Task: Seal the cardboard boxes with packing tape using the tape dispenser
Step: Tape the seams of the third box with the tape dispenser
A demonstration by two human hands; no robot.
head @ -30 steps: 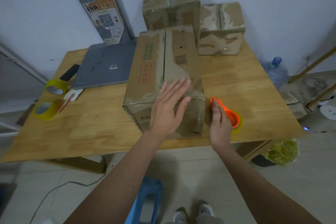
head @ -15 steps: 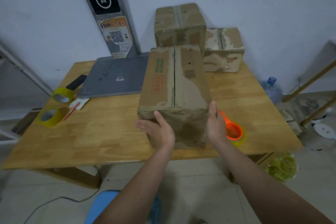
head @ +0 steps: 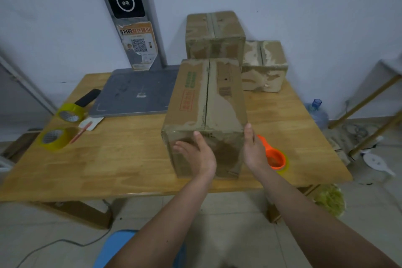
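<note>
- While both hands press on it, the big box [head: 206, 113] stands near the front edge of the wooden bench [head: 121, 159].
- The left hand [head: 195, 154] lies flat on the near face of the box, with its fingers [head: 181, 144] spread wide and holding nothing.
- The right hand [head: 253, 150] lies against the right near corner of the box, with its fingers straight and open.
- Just to the right of that hand, the orange tape holder [head: 274, 156] lies on the bench with a roll of clear tape in it.
- On the left side of the bench sit two yellow tape rolls [head: 57, 137], one behind the other, with a red pen [head: 81, 131] on a bit of paper beside them.
- Farther back lie a black phone [head: 88, 97] and a flat grey board [head: 134, 91].
- At the back, by the wall, stand two more boxes [head: 214, 37], a tall one and a smaller one to its right.
</note>
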